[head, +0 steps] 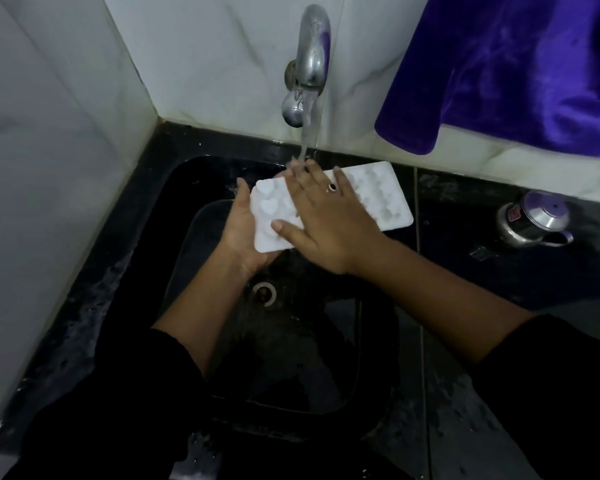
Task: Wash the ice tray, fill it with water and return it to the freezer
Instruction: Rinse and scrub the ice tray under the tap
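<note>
Two hands work a white ice tray [385, 202] with heart-shaped cells, held above the black sink [174, 181] under a running tap [313, 53]. The left hand [243, 233] grasps the tray's left end from beneath. The right hand [326, 220] lies flat on top, fingers spread and straight, under the water stream [309, 133]. The tray's far edge sits near the back wall, the drain [264, 294] shows below it, and a steel kettle [534, 220] stands well apart.
</note>
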### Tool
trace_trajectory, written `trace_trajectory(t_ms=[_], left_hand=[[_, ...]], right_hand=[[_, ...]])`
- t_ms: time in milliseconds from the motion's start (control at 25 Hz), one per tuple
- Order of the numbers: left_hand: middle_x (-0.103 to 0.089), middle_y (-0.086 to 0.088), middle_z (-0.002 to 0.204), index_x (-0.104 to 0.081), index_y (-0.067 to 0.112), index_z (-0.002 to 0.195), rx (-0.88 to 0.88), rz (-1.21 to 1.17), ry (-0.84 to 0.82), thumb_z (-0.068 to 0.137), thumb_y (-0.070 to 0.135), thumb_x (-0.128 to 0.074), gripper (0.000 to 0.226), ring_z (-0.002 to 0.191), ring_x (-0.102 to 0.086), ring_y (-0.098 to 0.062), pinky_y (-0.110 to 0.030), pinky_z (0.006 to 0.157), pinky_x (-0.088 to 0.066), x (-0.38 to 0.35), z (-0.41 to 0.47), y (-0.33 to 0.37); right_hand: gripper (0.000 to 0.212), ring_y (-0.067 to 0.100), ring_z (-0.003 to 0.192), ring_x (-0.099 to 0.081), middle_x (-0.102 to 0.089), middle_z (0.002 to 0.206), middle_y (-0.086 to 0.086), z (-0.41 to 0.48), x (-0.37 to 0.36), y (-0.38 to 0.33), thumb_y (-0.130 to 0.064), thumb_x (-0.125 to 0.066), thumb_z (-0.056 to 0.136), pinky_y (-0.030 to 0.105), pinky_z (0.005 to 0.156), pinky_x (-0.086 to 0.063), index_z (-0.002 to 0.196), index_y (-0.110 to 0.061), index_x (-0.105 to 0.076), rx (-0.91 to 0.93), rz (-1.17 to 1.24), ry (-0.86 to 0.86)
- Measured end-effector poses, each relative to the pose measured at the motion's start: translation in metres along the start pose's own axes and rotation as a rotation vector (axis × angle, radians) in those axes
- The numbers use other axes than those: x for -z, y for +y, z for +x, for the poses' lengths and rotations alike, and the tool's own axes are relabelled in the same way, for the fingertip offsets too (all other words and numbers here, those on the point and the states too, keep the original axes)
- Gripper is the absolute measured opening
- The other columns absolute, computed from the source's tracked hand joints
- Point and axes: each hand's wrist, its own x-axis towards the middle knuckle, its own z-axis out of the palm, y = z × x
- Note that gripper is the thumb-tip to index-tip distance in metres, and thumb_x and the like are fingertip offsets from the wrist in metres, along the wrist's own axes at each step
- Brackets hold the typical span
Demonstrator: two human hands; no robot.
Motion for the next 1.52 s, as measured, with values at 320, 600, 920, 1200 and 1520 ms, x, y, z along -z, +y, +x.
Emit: trace_trajectory(t_ms=[320,600,920,1200,1520], left_hand=[[-0.071,-0.017,0.127,-0.075,0.01,0.121,-0.017,-0.014,-0.001,0.101,0.073,-0.02,0.086,0.107,-0.074,-0.033,-0.049,0.086,-0.062,0.006,-0.01,0.005],[-0.062,-0.013,0.137,-0.068,0.016,0.119,-0.062,0.004,0.003,0.108,0.061,-0.026,0.062,0.121,-0.064,-0.031,-0.05,0.094,-0.058,0.027,-0.014,0.014],[-0.066,-0.013,0.135,-0.06,0.019,0.127,-0.025,0.028,-0.029,0.1,0.053,-0.041,0.047,0.118,-0.068,-0.032,-0.051,0.092,-0.06,0.02,-0.025,0.021],[-0.071,-0.017,0.126,-0.069,0.011,0.12,-0.072,-0.062,-0.064,0.099,0.05,-0.045,0.05,0.114,-0.071,-0.034,-0.051,0.089,-0.061,0.02,-0.024,0.02],[-0.063,-0.017,0.141,-0.066,0.016,0.123,-0.104,-0.01,-0.039,0.095,0.052,-0.046,0.05,0.126,-0.064,-0.035,-0.053,0.098,-0.057,0.032,-0.029,0.024]], right_hand=[[0.086,0.025,0.16,0.002,-0.003,0.174,0.01,0.0,0.001,0.001,-0.068,-0.014,0.103,0.055,0.128,-0.001,0.165,-0.009,-0.005,-0.015,0.002,0.007],[0.086,0.025,0.16,0.002,-0.002,0.174,0.009,-0.004,-0.006,-0.005,-0.068,-0.017,0.103,0.053,0.128,0.002,0.165,-0.01,-0.006,0.024,-0.011,-0.008],[0.088,0.026,0.16,0.002,-0.003,0.174,0.01,0.003,0.0,-0.002,-0.07,-0.016,0.102,0.055,0.128,0.001,0.165,-0.01,-0.006,0.018,-0.045,0.01],[0.089,0.026,0.16,0.003,-0.002,0.173,0.01,-0.017,-0.006,0.007,-0.071,-0.015,0.101,0.054,0.128,0.001,0.165,-0.01,-0.006,0.133,-0.141,-0.008],[0.09,0.025,0.16,0.002,-0.002,0.173,0.01,-0.027,-0.012,0.009,-0.072,-0.015,0.101,0.054,0.128,0.001,0.165,-0.01,-0.009,0.125,-0.112,-0.01]])
